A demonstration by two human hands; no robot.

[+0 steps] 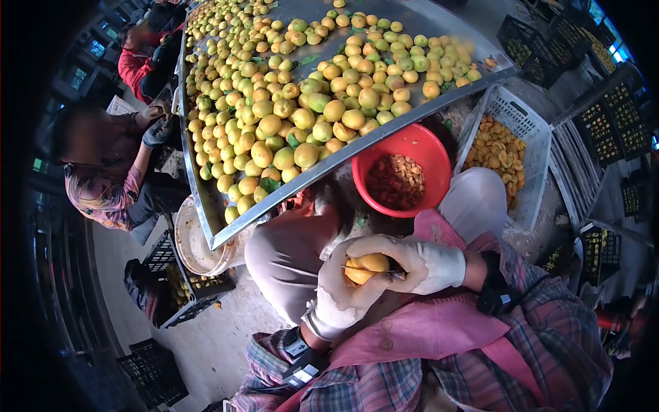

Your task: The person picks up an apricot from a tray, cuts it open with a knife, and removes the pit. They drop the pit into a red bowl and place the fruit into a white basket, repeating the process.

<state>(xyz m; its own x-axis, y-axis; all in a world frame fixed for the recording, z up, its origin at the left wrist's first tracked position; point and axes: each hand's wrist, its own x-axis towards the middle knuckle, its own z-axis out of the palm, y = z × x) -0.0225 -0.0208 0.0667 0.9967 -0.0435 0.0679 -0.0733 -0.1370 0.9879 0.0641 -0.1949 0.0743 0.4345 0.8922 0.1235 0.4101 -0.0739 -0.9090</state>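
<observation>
Close to my lap, my left hand (341,294), in a white glove, closes around a yellow apricot (367,264). My right hand (420,264), gloved as well, curls in from the other side with a small knife (396,275) in its fingers. The thin blade lies across the apricot's side; how deep it sits is hard to see. Just beyond my hands stands a red basin (439,180) with brown apricot pits (397,182) inside. To its right a white plastic crate (537,154) holds orange apricot halves (495,155).
A metal-rimmed table (357,145) heaped with apricots (302,117) stands ahead. Two people (103,161) sit along its left side. A white bucket (192,237) and a black crate (185,305) are at left. Stacked black crates (611,123) stand at right.
</observation>
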